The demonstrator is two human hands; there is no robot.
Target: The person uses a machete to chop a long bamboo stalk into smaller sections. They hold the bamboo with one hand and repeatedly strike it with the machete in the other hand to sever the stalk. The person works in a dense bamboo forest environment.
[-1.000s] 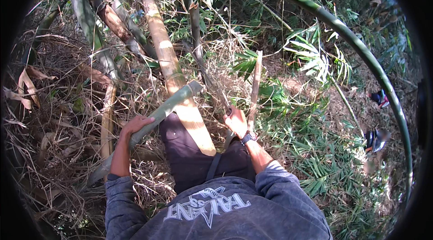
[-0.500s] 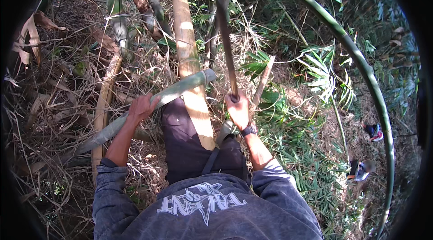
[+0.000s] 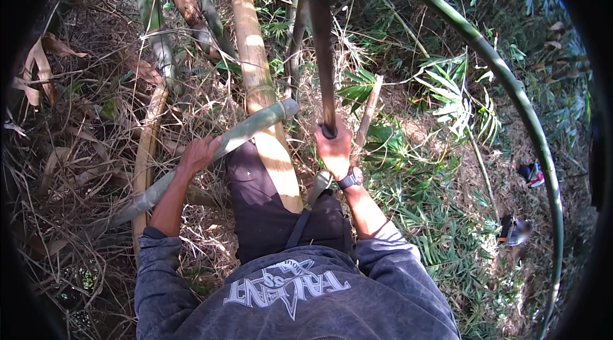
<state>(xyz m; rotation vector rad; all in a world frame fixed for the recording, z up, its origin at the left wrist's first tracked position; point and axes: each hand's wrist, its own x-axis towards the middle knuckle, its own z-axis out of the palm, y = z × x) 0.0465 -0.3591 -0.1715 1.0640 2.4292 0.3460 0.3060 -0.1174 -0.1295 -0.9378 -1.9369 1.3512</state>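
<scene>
My left hand [image 3: 199,153] is wrapped over a pale green bamboo pole [image 3: 252,124], which slants from lower left up to its cut end. That pole lies across a thick yellowish bamboo trunk [image 3: 246,30] running away from me near my thigh. In my right hand [image 3: 334,148], fingers closed round the handle, is a machete [image 3: 322,40]. Its long dark blade points up and away, to the right of the green pole's end, apart from it. A dark watch [image 3: 350,178] sits on my right wrist.
A long green bamboo stem [image 3: 490,56] arches over the right side. Upright bamboo stems [image 3: 148,5] stand at the far left, with dry twigs and leaves beneath. Cut bamboo pieces [image 3: 368,110] lie beyond my right hand. A person [image 3: 516,230] is at far right.
The machete blade has turned and shows a broader side, and my right hand has shifted slightly left. My left hand keeps its grip on the green pole. The whole view has shifted a little.
</scene>
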